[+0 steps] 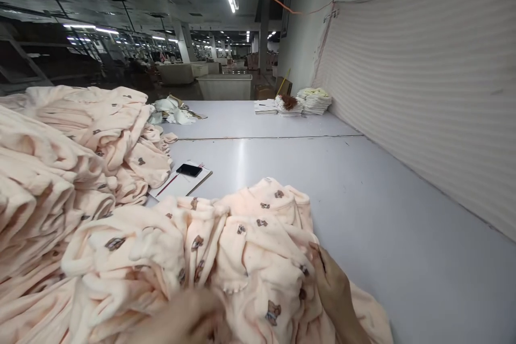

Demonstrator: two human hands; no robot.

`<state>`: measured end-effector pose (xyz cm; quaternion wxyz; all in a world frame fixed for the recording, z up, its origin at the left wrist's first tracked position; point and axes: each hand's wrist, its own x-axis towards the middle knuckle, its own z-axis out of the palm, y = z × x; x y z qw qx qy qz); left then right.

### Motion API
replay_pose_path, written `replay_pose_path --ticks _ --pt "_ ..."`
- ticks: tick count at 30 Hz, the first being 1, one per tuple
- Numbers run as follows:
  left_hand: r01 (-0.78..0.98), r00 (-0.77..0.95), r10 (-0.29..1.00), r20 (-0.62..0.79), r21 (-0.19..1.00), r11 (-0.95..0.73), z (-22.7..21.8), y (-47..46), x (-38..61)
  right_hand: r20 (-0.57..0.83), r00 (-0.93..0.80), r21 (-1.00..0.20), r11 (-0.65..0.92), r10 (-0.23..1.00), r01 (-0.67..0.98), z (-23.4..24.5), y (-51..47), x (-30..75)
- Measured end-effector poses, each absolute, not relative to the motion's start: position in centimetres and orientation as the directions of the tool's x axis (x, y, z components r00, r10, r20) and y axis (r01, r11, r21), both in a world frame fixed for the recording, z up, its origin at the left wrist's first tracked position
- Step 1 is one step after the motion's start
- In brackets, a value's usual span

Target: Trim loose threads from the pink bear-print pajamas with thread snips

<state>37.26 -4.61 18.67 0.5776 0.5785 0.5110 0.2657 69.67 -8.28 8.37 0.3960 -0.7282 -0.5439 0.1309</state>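
Right hand [334, 286] grips cloth [262, 258]; left hand [191, 314] blurred, cannot tell. Tugging could slump the pile [44, 166] onto the phone [189, 170].

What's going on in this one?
Someone is handling pale pink fabric with brown prints, bunched on a table. The right hand touches it toward the right; the left hand is blurred, its grip unclear. A heap of similar fabric lies to the left, near a notepad with a phone on it.
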Motion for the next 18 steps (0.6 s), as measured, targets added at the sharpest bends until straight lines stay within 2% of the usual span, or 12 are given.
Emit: replay_pose_path --ticks 1,3,5,7,10,12,15,17,18 --pt "0.356 0.327 0.912 -0.25 0.926 0.126 19.5 -3.7 37.3 0.253 0.347 -0.724 -0.061 0.903 0.687 8.7 -8.3 69.3" --pt "0.515 0.33 0.941 -0.081 0.851 -0.107 20.6 -1.5 38.6 0.293 0.272 -0.754 0.047 0.917 0.656 9.2 -9.0 67.9" --pt "0.554 0.407 0.906 0.116 0.757 -0.346 20.8 0.5 41.0 0.332 0.189 -0.798 0.169 0.924 0.579 9.6 -10.1 66.4" --pt "0.539 0.52 0.835 0.181 0.689 -0.485 20.4 1.7 44.0 0.339 0.142 -0.822 0.219 0.93 0.526 9.7 -11.2 65.6" --pt "0.568 0.662 0.745 0.084 0.593 -0.571 19.4 1.5 47.8 0.308 0.223 -0.834 0.15 0.925 0.531 9.8 -12.0 66.9" --pt "0.58 0.733 0.68 -0.005 0.529 -0.62 19.0 0.7 49.1 0.249 0.368 -0.852 0.022 0.896 0.522 10.0 -11.8 69.0" --pt "0.542 0.835 0.517 -0.189 0.449 -0.71 18.2 -0.1 49.6 -0.045 0.557 -0.919 -0.253 0.829 0.302 10.1 -10.6 71.7" --pt "0.494 0.867 0.404 -0.292 0.399 -0.773 17.2 -0.4 49.5 -0.221 0.519 -0.934 -0.333 0.826 0.13 9.8 -9.8 72.3" --pt "0.472 0.876 0.377 -0.301 0.37 -0.8 16.6 -0.5 49.5 -0.252 0.471 -0.942 -0.326 0.846 0.082 9.5 -9.5 72.2"
